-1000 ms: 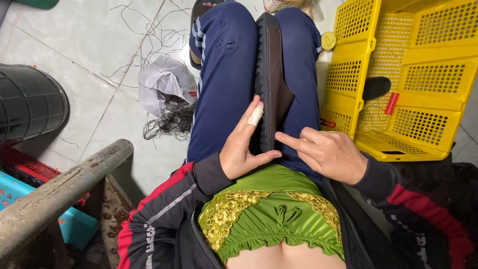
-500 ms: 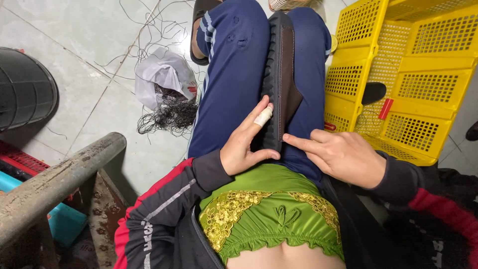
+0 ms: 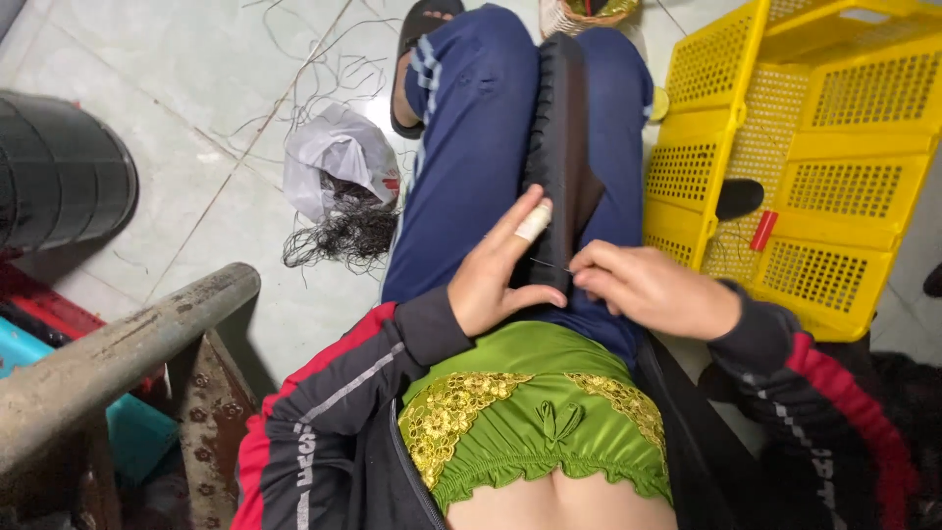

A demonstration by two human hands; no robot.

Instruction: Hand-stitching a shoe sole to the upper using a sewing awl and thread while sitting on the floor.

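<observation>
A long black strip of material (image 3: pixel 561 128) lies lengthwise between my blue-trousered legs (image 3: pixel 471 167). My left hand (image 3: pixel 500 275) grips its near end, thumb underneath, with a white bandage on one finger. My right hand (image 3: pixel 653 290) sits just to the right, fingertips pinched on a thin dark needle or thread (image 3: pixel 549 263) that reaches to the strip. Both sleeves are black with red stripes. A green top with gold lace (image 3: pixel 535 412) covers my lap.
A yellow perforated plastic crate (image 3: pixel 834 147) stands at the right. A white plastic bag with a tangle of black threads (image 3: pixel 339 186) lies on the tiled floor at the left. A black ribbed bin (image 3: pixel 59 172) and a rusty metal bar (image 3: pixel 118 344) are at the far left.
My right hand has closed from a pointing pose into a pinch at the strip's near end. My left hand stays on the strip. The view has shifted slightly.
</observation>
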